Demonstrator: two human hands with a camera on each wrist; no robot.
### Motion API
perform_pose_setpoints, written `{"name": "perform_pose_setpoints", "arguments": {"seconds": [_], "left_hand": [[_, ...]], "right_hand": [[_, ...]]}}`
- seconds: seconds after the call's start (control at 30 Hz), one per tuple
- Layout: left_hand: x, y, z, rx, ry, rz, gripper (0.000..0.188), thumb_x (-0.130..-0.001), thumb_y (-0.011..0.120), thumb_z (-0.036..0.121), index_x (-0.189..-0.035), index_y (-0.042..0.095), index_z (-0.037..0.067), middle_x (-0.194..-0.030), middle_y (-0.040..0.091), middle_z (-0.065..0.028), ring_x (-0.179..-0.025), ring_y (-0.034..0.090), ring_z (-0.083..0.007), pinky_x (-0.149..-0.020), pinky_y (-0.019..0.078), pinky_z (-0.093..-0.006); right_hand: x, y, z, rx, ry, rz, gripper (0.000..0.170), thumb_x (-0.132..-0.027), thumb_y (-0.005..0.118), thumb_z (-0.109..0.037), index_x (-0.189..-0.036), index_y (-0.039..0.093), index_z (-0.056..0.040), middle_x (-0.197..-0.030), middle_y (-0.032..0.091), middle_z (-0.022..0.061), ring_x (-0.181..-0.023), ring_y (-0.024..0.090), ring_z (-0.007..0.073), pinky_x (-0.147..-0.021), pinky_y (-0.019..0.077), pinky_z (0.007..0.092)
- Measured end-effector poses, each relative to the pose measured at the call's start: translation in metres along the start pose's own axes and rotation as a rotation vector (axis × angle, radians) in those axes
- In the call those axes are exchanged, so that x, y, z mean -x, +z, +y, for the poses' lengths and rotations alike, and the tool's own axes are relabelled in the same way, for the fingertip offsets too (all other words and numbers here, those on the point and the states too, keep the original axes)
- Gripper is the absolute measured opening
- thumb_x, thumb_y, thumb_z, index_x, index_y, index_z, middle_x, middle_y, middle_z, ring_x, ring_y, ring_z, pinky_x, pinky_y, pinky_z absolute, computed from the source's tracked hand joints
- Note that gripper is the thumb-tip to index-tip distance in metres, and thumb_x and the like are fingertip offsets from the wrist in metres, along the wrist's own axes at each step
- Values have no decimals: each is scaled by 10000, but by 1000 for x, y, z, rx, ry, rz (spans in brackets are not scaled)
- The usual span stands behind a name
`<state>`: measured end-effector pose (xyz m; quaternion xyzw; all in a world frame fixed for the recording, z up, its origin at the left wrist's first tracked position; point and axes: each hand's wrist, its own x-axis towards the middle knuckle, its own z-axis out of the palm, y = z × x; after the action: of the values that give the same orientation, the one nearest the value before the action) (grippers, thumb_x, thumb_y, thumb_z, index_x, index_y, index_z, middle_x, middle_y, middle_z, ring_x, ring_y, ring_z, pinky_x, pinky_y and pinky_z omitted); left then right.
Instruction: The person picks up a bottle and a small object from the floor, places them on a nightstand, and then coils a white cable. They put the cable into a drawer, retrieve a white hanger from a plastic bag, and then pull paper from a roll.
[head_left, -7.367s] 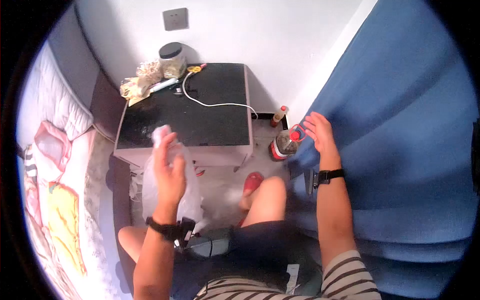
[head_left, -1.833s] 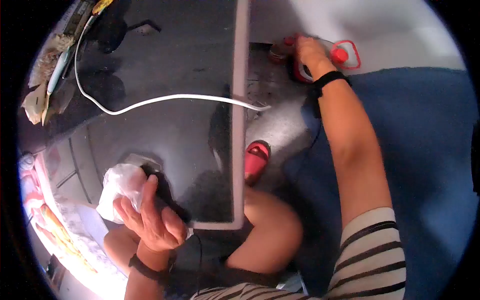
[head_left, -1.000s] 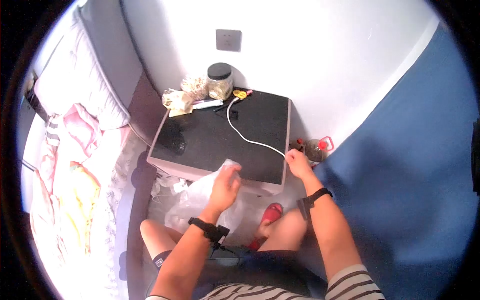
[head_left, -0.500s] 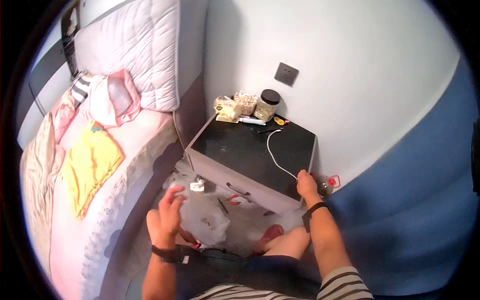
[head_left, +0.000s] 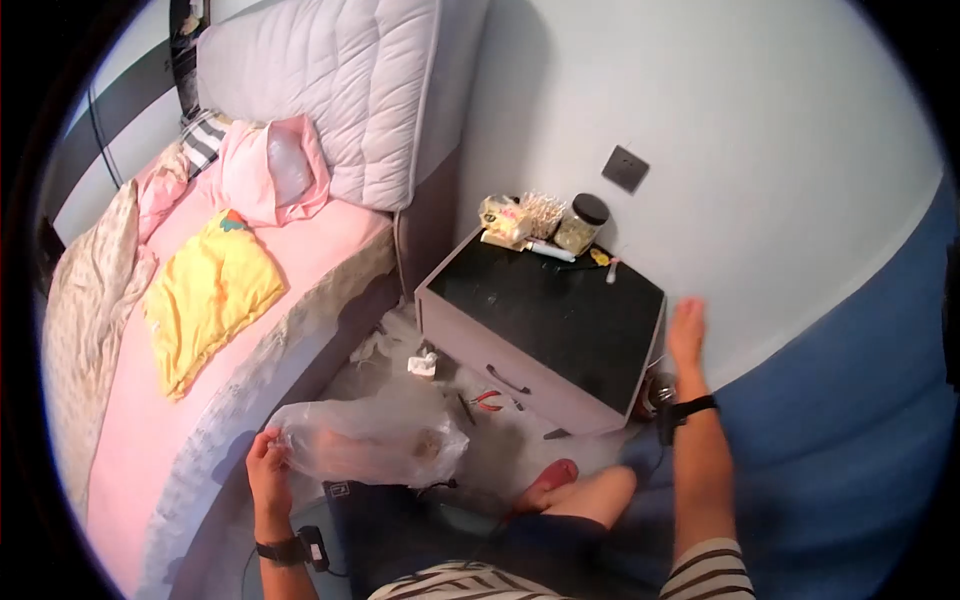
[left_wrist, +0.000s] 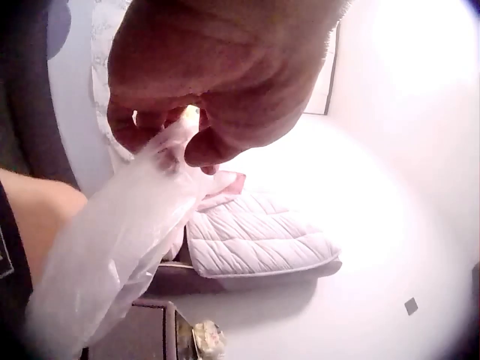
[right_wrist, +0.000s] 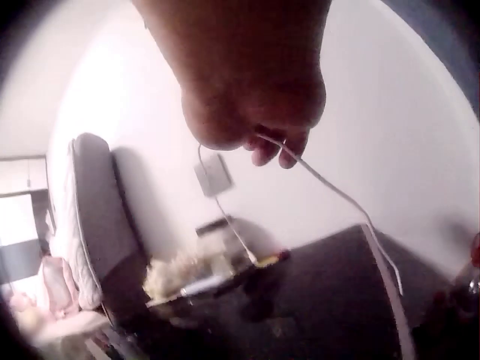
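In the head view the left hand point(head_left: 268, 480) grips the gathered end of a translucent plastic bag point(head_left: 370, 445), which stretches to the right over the lap and floor. The left wrist view shows that hand point(left_wrist: 217, 75) pinching the bag point(left_wrist: 112, 240) between thumb and fingers. The right hand point(head_left: 688, 335) is raised beside the right edge of the black-topped cabinet point(head_left: 540, 320). In the right wrist view, the right hand point(right_wrist: 255, 97) holds a white cable point(right_wrist: 330, 186) in curled fingers; one part runs down to a yellow item on the cabinet point(right_wrist: 300, 300), another hangs to the right.
A jar point(head_left: 582, 225), bagged items point(head_left: 505, 220) and a white tube point(head_left: 550, 250) stand or lie at the cabinet's back. Red-handled pliers point(head_left: 487, 402) lie on the floor. Bottles point(head_left: 655, 392) stand right of the cabinet, near a blue curtain point(head_left: 820, 450). Left is a bed point(head_left: 120, 400).
The right hand has risen from the cabinet's edge, lifting the cable. The left hand has moved left and down, drawing the bag out sideways. The head view has swung toward the bed.
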<state>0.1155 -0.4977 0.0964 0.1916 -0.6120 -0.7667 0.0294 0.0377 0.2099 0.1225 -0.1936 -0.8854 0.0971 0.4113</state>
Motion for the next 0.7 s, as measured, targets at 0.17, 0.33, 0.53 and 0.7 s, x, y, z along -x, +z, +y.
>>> {"name": "perform_pose_setpoints", "arguments": {"seconds": [0.17, 0.33, 0.53, 0.7], "left_hand": [[-6, -30, -1, -245, 64, 65, 228, -792, 513, 41, -1009, 584, 40, -911, 550, 5, -817, 510, -91, -709, 404, -218], [-1, 29, 51, -888, 688, 135, 313, -755, 548, 22, -1066, 560, -3, -1193, 501, -153, -1132, 482, -273, -969, 360, -337], [59, 201, 109, -547, 954, -448, 413, -746, 641, 64, -1143, 532, 24, -1206, 499, -162, -1144, 478, -285, -976, 366, -343], [16, 207, 48, -570, 159, -1162, 243, -913, 546, 230, -971, 583, -3, -842, 590, -66, -800, 552, -133, -768, 441, -279]], "right_hand": [[-58, -120, -89, -244, 148, -41, 204, -934, 472, -227, -962, 532, -34, -786, 542, 39, -730, 500, 133, -674, 431, 285], [-36, -180, -167, -402, -8, -284, 150, -921, 509, -171, -931, 549, -27, -778, 568, 39, -738, 518, 115, -677, 437, 255], [25, -199, -288, -507, -354, -647, 29, -874, 556, -46, -886, 541, -23, -696, 501, -15, -631, 441, 48, -562, 393, 208], [27, -184, -285, -600, -147, -407, 87, -882, 563, -121, -915, 572, -41, -765, 605, 108, -696, 585, 160, -655, 473, 295]]}}
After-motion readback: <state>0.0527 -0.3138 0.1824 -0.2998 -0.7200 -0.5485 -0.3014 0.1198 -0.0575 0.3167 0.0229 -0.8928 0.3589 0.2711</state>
